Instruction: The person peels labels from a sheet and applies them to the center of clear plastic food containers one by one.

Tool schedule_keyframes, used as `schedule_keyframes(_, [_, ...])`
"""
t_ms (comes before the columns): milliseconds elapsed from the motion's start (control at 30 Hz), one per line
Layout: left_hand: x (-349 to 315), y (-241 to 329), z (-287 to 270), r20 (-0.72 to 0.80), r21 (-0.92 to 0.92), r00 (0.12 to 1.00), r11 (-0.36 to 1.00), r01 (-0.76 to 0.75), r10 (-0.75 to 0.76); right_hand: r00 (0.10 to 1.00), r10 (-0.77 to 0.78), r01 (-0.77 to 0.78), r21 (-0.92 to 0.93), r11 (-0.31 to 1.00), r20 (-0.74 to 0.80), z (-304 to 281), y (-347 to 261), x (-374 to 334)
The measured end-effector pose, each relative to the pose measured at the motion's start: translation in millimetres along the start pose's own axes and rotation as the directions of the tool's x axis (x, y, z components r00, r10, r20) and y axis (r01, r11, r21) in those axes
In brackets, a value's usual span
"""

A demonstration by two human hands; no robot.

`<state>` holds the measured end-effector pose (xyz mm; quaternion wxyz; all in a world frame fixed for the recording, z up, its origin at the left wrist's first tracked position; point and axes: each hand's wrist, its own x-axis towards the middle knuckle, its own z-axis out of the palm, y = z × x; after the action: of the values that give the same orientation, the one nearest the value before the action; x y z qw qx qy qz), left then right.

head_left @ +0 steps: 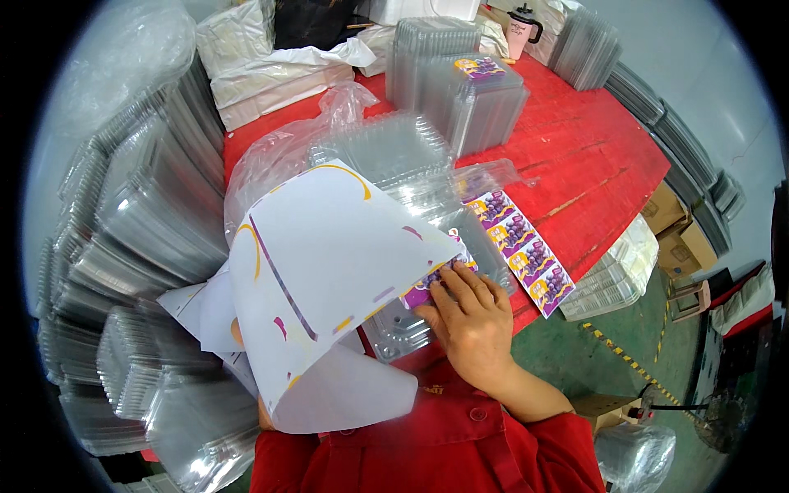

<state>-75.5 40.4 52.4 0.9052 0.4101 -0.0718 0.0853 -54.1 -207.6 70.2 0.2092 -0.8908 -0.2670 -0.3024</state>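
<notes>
A large white label sheet [329, 238], curled and printed with stray purple and yellow marks, rises in front of me. My left hand [237, 331] is mostly hidden behind it; a small part of a finger shows at its left edge, apparently gripping the sheet. Beneath the sheet's right edge, a purple grape label [421, 292] lies on a clear plastic box [396, 333]. My right hand [477, 320] rests on that label, fingers stretched out and pressing down. A strip of several grape labels [526, 251] lies just beyond, to the right.
Stacked clear boxes [468, 103] stand on the red table [588, 156], one topped with a label. Many nested clear containers [156, 197] crowd the left. A pink tumbler [521, 33] sits at the back. A white basket [608, 275] stands beside the table's right edge.
</notes>
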Motion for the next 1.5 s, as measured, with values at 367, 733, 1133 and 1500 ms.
schedule_keyframes(367, [-8, 1, 9, 0.021, 0.010, 0.999, 1.000, -0.026, 0.026, 0.911, -0.268, 0.223, 0.174, 0.959, 0.314, -8, 11, 10])
schedule_keyframes(733, [-16, -1, 20, 0.019, 0.027, 0.997, 0.996, -0.081, 0.080, 0.838, -0.266, 0.227, 0.140, 0.964, 0.476, -17, 53, 32])
schedule_keyframes(1133, [-38, -19, 17, -0.003, -0.099, 0.985, 0.980, -0.172, 0.172, 0.693, -0.490, 0.167, 0.544, 0.822, 0.529, -30, 120, 50])
schedule_keyframes(1500, [-49, -13, 60, -0.154, 0.038, 0.972, 0.984, -0.174, 0.178, 0.923, -0.175, 0.072, 0.294, 0.953, 0.342, -37, 143, 11])
